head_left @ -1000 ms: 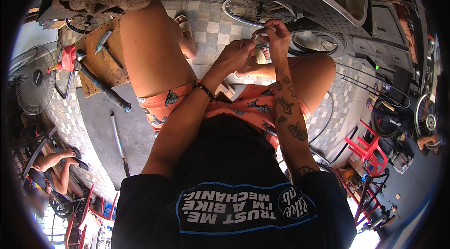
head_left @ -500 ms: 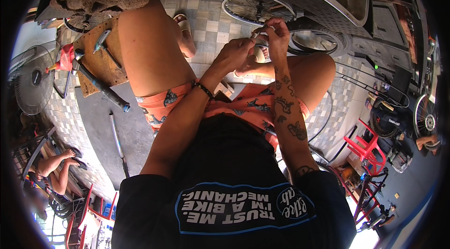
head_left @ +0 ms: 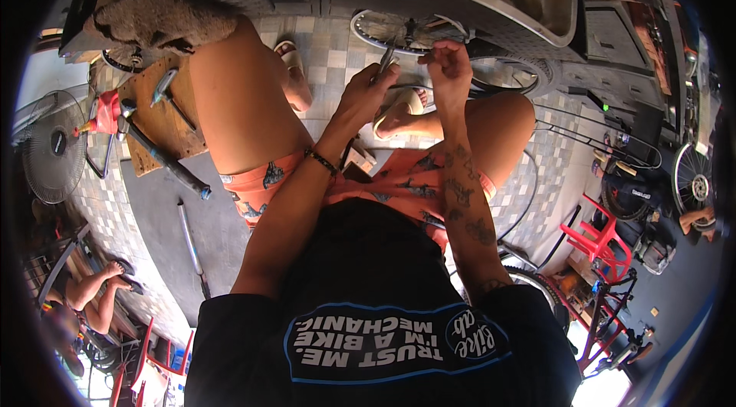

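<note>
My left hand [head_left: 365, 93] is closed round a slim grey metal piece [head_left: 387, 60], whose tip points up and away past the thumb; its exact kind is too small to tell. To its right, my right hand [head_left: 451, 70] is raised with thumb and fingertips pinched together. A small dark bit seems to show at those fingertips, but I cannot make it out. A gap separates the two hands, over the floor between my knees. Just beyond them lies a spoked bicycle wheel [head_left: 370, 30], with a tyre [head_left: 529, 85] to the right.
A metal-rimmed tray [head_left: 460, 2] juts in at the far side, and a brown towel [head_left: 165, 12] hangs at far left. Left of me, a hammer-like tool [head_left: 165, 89] lies on a wooden board [head_left: 146, 150], near a metal tube [head_left: 192, 242]. A fan [head_left: 52, 148] and red chair [head_left: 598, 238] flank me.
My hands were together at the small metal piece and have drawn apart. The left now holds it upright, slightly to the left; the right has moved a little down. The view has shifted slightly.
</note>
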Action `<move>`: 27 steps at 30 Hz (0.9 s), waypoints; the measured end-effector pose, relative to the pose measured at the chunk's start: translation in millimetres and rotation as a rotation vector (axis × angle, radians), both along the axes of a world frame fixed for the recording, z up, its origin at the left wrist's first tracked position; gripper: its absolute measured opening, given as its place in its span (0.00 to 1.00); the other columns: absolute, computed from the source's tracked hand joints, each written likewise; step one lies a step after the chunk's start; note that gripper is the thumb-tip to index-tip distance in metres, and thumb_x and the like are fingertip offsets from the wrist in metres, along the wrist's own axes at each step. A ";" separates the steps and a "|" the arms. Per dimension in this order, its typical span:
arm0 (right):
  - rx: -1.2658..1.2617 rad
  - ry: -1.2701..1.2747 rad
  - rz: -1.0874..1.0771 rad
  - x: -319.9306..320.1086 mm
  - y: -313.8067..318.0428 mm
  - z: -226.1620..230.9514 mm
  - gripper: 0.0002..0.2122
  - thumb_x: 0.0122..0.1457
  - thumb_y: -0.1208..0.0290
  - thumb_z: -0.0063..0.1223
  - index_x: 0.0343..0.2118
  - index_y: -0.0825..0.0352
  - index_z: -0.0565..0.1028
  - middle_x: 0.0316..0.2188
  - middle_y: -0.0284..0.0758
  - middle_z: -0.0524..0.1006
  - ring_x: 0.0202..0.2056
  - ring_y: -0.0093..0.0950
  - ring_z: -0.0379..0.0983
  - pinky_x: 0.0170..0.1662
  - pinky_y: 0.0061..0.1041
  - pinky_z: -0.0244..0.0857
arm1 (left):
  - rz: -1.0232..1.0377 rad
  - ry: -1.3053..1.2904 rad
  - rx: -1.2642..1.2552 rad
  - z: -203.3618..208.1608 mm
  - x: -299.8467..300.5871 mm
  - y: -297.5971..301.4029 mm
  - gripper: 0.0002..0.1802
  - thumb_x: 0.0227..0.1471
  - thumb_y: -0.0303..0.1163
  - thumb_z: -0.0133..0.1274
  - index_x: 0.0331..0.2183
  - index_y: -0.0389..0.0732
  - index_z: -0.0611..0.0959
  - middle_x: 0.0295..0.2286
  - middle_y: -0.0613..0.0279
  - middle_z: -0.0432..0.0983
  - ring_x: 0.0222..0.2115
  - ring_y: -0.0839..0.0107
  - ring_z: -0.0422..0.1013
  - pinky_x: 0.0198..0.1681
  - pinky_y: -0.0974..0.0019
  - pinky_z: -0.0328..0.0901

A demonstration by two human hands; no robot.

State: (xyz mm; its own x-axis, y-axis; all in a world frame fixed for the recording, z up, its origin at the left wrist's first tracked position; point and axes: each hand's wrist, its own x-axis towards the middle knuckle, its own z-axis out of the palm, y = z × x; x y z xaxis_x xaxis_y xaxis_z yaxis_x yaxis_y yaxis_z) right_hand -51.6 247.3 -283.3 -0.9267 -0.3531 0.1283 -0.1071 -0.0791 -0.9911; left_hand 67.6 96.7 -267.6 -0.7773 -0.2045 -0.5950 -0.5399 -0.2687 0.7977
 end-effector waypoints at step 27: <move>0.701 0.553 0.103 35.5 3.0 15.2 0.17 0.48 0.78 0.57 0.43 0.66 0.72 0.30 0.39 0.77 0.28 0.37 0.78 0.33 0.38 0.73 | 0.071 0.092 0.535 17.8 13.4 -9.9 0.18 0.61 0.30 0.55 0.52 0.38 0.82 0.21 0.80 0.60 0.15 0.87 0.52 0.16 0.76 0.46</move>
State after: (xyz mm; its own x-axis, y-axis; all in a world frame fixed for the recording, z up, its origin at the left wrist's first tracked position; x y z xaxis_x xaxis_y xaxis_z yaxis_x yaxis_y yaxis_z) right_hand -16.2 250.3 -268.0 -0.7559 -0.5962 0.2705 -0.6091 0.4888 -0.6246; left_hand 81.0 86.8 -249.8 -0.8264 0.0542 -0.5604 -0.4400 -0.6831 0.5829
